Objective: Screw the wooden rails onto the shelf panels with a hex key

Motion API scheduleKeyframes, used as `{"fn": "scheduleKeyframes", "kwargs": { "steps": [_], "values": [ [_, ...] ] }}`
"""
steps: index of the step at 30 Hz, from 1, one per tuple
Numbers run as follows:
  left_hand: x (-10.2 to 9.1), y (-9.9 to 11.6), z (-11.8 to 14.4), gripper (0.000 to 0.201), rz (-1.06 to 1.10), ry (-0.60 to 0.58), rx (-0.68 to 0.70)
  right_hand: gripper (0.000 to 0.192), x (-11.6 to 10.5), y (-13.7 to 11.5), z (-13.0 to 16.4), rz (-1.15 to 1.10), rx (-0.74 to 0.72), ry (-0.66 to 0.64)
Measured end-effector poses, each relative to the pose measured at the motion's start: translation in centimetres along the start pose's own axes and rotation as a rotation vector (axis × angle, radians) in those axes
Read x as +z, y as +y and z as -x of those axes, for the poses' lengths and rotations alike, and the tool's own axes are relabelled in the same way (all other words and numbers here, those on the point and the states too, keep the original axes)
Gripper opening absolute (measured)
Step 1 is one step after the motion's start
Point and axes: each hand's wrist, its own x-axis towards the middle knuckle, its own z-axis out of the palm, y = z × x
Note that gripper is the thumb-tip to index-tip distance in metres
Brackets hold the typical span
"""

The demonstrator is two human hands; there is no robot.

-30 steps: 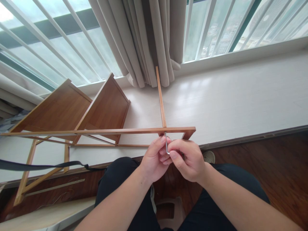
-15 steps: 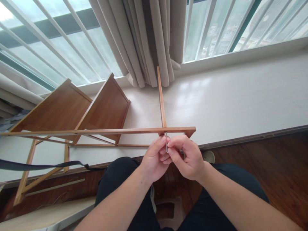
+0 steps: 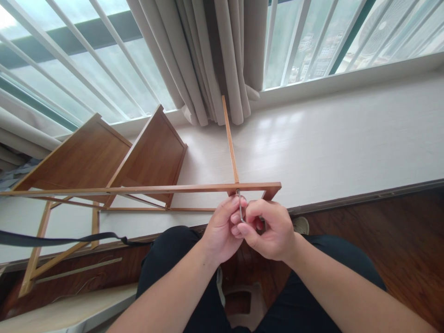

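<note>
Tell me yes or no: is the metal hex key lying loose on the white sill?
No, the hex key is pinched between the left hand and right hand, its tip at the wooden rail.

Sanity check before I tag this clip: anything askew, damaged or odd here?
Nothing damaged or spilled. Both hands, left and right, pinch a thin metal hex key under the brown wooden frame rail. The shelf panels lean steeply, and a black strap lies across the frame.

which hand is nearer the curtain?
Left. The left hand sits almost straight below the curtain; the right hand is offset further to the right. Both pinch the hex key.
</note>
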Motion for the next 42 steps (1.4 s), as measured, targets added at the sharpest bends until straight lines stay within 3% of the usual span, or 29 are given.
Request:
{"fn": "scheduleKeyframes", "kwargs": {
  "steps": [7,19,29,36,42],
  "values": [
    [0.15,-0.08,0.04,0.022,-0.005,-0.027,0.022,0.015,-0.07,-0.04,0.06,0.021,0.007,-0.008],
    [-0.26,-0.17,0.28,0.018,0.032,-0.025,0.001,0.007,-0.07,0.08,0.23,-0.129,0.04,-0.053],
    [-0.17,-0.03,0.18,0.024,-0.019,-0.02,-0.004,0.007,-0.12,-0.06,0.15,-0.139,0.018,-0.056],
    [0.26,0.15,0.0,0.025,-0.026,-0.019,0.002,0.006,0.07,0.09,0.32,-0.078,-0.033,0.028],
    [0.15,0.06,-0.1,0.027,-0.036,-0.034,-0.012,0.008,0.17,0.14,0.38,-0.095,-0.044,0.027]
  ]
}}
